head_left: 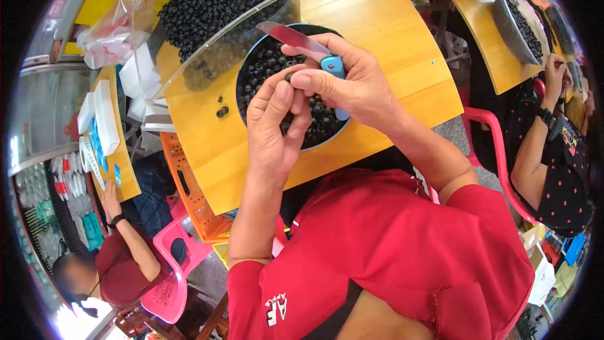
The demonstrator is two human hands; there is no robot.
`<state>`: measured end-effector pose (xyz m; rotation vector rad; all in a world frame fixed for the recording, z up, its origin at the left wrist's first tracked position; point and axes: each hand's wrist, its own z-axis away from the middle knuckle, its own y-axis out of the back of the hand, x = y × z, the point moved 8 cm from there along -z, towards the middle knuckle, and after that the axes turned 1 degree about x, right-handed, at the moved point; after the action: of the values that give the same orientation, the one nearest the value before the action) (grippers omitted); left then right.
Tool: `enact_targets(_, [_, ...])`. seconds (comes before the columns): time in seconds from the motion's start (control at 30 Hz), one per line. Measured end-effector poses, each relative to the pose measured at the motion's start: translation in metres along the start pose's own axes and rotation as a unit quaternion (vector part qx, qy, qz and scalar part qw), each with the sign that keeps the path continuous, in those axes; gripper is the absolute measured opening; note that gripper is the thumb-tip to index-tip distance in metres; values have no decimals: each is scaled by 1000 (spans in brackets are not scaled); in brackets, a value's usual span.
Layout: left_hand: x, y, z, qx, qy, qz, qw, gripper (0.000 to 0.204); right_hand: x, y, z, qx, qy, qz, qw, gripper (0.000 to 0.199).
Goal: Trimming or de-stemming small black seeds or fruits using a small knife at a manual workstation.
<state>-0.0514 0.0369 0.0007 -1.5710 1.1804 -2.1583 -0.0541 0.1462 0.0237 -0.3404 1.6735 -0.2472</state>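
My right hand (pixel 362 85) is closed round a folding knife (pixel 332 64) with a blue handle, its blade pointing up and left. Its thumb and fingertips meet those of my left hand (pixel 274 116), which is curled with thumb and fingers pinched. Whatever lies between the fingertips is too small and covered to make out. Both hands are above a dark round bowl (pixel 240 91) holding many small black ring-like parts (pixel 267 66), partly hidden by my fingers.
A clear plastic bin (pixel 257 11) heaped with black parts (pixel 217 3) stands behind and left of the bowl on the yellow table (pixel 390 19). A few loose parts (pixel 222 111) lie left of the bowl. Other people sit at tables at left and right, near pink chairs (pixel 173 264).
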Motion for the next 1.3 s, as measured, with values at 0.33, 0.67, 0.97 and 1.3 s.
enact_targets(0.33, [15, -3, 1, 3, -89, -165, 982, 25, 1, 4, 3, 15, -66, 10, 998, 39])
enact_targets(0.67, [47, 21, -3, 23, -74, -130, 988, 15, 4, 23, 4, 42, -107, -46, 992, 31])
enact_targets(0.97, [50, 27, -29, 58, -4, -507, 860, 17, -1, 28, 4, 45, -92, -24, 994, 32])
enact_targets(1.3, [39, -6, -39, -43, -158, -761, 628, 18, -3, 28, 4, 48, -89, -21, 995, 31])
